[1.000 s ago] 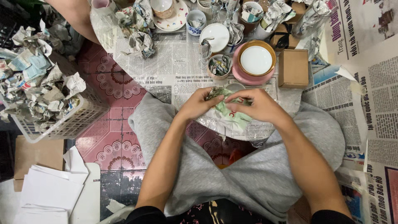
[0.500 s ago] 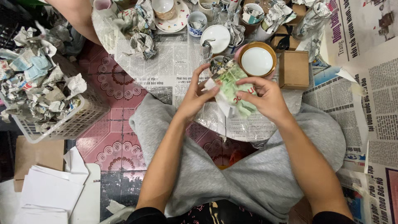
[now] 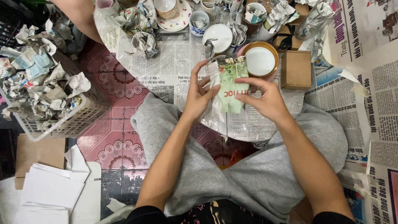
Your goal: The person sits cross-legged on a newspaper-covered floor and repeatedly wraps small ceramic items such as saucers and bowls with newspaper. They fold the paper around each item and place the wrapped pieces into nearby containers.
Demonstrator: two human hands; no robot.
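item in hand: newspaper bundle, greenish, held upright above my lap. my left hand grips its left edge; my right hand pinches the right side. contents possibly a glass, too wrapped to tell. nearby: white bowl, cardboard box, basket of crumpled paper.

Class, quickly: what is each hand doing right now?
Left hand: closed on the newspaper-wrapped item, gripping its left edge.
Right hand: closed on the same item's right side.
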